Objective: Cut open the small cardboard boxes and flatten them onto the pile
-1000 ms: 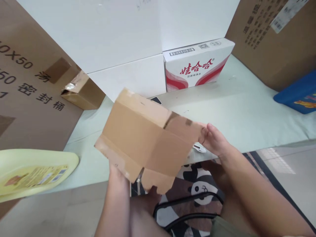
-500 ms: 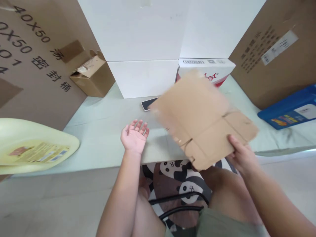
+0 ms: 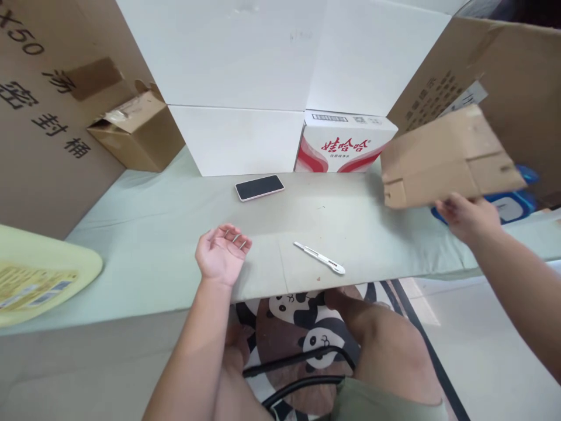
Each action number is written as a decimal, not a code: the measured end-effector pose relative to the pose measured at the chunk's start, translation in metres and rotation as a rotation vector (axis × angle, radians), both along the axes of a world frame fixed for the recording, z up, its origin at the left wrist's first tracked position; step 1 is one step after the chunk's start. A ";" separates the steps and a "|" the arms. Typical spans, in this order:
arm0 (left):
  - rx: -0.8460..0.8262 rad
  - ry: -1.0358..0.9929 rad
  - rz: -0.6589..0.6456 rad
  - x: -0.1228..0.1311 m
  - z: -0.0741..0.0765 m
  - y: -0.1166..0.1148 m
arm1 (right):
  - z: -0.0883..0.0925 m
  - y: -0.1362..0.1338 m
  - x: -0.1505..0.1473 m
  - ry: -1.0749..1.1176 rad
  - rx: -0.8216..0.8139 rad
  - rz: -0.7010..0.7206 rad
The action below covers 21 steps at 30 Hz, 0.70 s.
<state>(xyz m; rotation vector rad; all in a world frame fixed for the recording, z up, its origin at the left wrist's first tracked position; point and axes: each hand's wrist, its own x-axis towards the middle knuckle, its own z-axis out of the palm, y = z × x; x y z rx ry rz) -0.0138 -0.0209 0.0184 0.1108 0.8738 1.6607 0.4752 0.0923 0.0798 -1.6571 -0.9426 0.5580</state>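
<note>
My right hand [image 3: 471, 219] grips the lower edge of a flattened brown cardboard box [image 3: 442, 158], held up at the right of the table in front of a blue bottle [image 3: 512, 206] that it partly covers. Palm up over the near part of the table, my left hand [image 3: 223, 252] is open, fingers slightly curled, with nothing in it. Between the hands a white utility knife [image 3: 319, 258] lies on the pale green cloth. Farther back rests a phone [image 3: 259, 187] with a dark screen.
White panels [image 3: 245, 140] stand along the back, beside a white and red carton [image 3: 346, 143]. At left are a small open brown box [image 3: 140, 131], a large carton [image 3: 39, 158] and a yellow-green bottle [image 3: 48, 275]. Another large carton [image 3: 521, 82] stands at right.
My right hand has carried the flattened cardboard from the middle to the right, uncovering the utility knife, phone and red-white carton. My left hand stays open; the whole view has shifted a little.
</note>
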 end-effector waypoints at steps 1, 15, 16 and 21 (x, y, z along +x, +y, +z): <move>-0.002 0.006 -0.007 0.000 0.000 0.001 | 0.000 0.018 -0.001 0.030 -0.028 -0.014; 0.112 -0.111 0.016 -0.015 0.008 -0.016 | -0.027 -0.012 -0.128 0.067 -0.434 0.355; 0.119 -0.131 0.031 -0.017 0.010 -0.019 | -0.025 -0.012 -0.150 0.028 -0.435 0.425; 0.173 -0.239 0.131 -0.031 0.015 -0.032 | -0.024 -0.008 -0.292 -0.219 -0.365 0.842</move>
